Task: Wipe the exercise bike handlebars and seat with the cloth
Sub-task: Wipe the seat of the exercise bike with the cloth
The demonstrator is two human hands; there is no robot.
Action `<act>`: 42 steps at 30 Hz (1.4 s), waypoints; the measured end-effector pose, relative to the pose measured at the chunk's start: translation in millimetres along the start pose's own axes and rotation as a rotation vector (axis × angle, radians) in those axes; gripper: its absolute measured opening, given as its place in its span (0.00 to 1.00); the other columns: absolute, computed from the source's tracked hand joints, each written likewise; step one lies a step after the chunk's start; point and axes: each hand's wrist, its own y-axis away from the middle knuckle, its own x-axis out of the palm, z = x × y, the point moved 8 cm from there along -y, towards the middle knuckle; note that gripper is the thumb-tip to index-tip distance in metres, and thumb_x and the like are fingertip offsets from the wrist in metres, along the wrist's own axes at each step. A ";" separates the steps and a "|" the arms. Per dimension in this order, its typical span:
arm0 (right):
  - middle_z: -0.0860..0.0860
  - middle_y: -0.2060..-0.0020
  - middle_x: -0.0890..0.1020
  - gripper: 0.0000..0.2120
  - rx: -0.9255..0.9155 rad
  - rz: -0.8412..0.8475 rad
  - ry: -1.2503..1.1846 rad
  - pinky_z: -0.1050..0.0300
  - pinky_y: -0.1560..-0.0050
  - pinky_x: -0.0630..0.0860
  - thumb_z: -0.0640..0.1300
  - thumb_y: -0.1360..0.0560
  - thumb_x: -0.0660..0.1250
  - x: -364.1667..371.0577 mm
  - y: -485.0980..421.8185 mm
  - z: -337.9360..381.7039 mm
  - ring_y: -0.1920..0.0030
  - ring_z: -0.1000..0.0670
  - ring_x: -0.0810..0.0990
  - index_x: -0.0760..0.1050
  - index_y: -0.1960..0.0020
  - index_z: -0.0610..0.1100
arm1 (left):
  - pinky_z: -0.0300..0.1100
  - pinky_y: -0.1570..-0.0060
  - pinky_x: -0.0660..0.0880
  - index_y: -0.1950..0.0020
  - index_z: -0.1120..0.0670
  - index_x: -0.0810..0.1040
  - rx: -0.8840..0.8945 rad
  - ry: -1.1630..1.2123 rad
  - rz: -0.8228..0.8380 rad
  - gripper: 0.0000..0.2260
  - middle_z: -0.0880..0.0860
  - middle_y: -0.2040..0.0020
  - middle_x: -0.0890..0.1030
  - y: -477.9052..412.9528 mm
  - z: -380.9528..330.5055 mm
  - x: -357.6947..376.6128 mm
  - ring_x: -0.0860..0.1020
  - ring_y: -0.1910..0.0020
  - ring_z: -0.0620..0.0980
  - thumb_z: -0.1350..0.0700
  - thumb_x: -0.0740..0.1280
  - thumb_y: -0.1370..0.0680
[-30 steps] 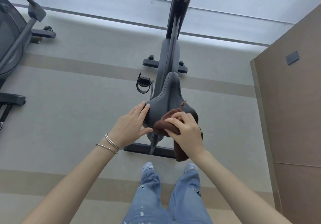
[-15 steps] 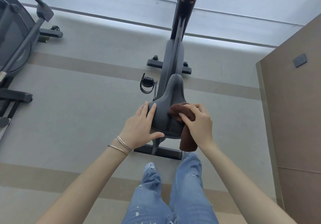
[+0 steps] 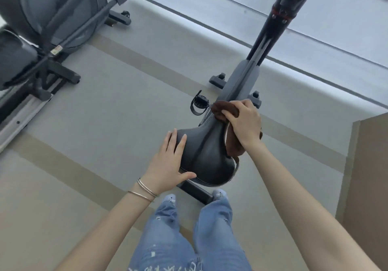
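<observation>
We see the black seat (image 3: 206, 155) on the bike (image 3: 243, 83), just ahead of our knees; our left hand (image 3: 170, 163) lies flat on its rear left edge, fingers spread, gripping nothing; our right hand (image 3: 244, 121) is curled around the brown cloth (image 3: 231, 138), pressing it on the seat's narrow front, a tail of cloth hanging down the right side.

seat (image 3: 206, 155) black | cloth (image 3: 232, 142) brown | jeans (image 3: 168, 239) blue, speckled
</observation>
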 end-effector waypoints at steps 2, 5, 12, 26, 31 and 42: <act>0.49 0.51 0.77 0.12 -0.020 0.001 -0.008 0.59 0.51 0.66 0.52 0.25 0.66 2.3 -7.7 0.6 0.49 0.46 0.74 0.79 0.45 0.50 | 0.46 0.27 0.51 0.24 0.51 0.41 -0.059 0.073 -0.006 0.48 0.57 0.23 0.40 1.6 -0.7 2.8 0.39 0.24 0.54 0.34 0.65 0.31; 0.50 0.50 0.77 0.10 -0.122 0.026 -0.031 0.60 0.51 0.65 0.50 0.25 0.66 5.1 10.2 7.2 0.50 0.46 0.73 0.79 0.46 0.49 | 0.48 0.28 0.56 0.24 0.47 0.41 -0.173 0.163 -0.043 0.47 0.56 0.23 0.38 8.6 2.1 6.2 0.41 0.24 0.53 0.37 0.68 0.31; 0.53 0.52 0.78 0.08 -0.494 0.378 -0.122 0.54 0.53 0.74 0.50 0.28 0.70 4.5 72.4 10.7 0.54 0.47 0.76 0.80 0.49 0.51 | 0.47 0.31 0.62 0.24 0.45 0.41 -0.339 0.243 -0.104 0.43 0.55 0.23 0.39 28.6 -4.9 11.2 0.44 0.24 0.52 0.40 0.67 0.28; 0.54 0.54 0.75 0.08 -0.295 0.225 -0.266 0.65 0.55 0.66 0.48 0.27 0.69 6.2 13.0 -25.6 0.51 0.51 0.77 0.79 0.48 0.49 | 0.49 0.31 0.62 0.24 0.45 0.47 -0.522 0.352 -0.172 0.48 0.55 0.22 0.43 31.5 -13.2 16.6 0.46 0.23 0.51 0.39 0.74 0.35; 0.53 0.52 0.78 0.09 -0.283 0.187 -0.239 0.59 0.54 0.67 0.50 0.26 0.67 7.2 -10.7 -27.1 0.50 0.51 0.76 0.79 0.47 0.51 | 0.49 0.31 0.62 0.24 0.48 0.48 -0.537 0.316 -0.137 0.49 0.58 0.22 0.44 29.4 -15.9 11.5 0.47 0.23 0.52 0.40 0.74 0.35; 0.57 0.56 0.82 0.06 -0.185 0.241 -0.430 0.68 0.53 0.69 0.49 0.28 0.70 19.1 32.4 -48.9 0.54 0.57 0.78 0.78 0.50 0.55 | 0.49 0.30 0.59 0.24 0.52 0.50 -0.529 0.286 -0.097 0.48 0.60 0.23 0.46 27.5 -19.6 4.2 0.50 0.23 0.54 0.41 0.74 0.34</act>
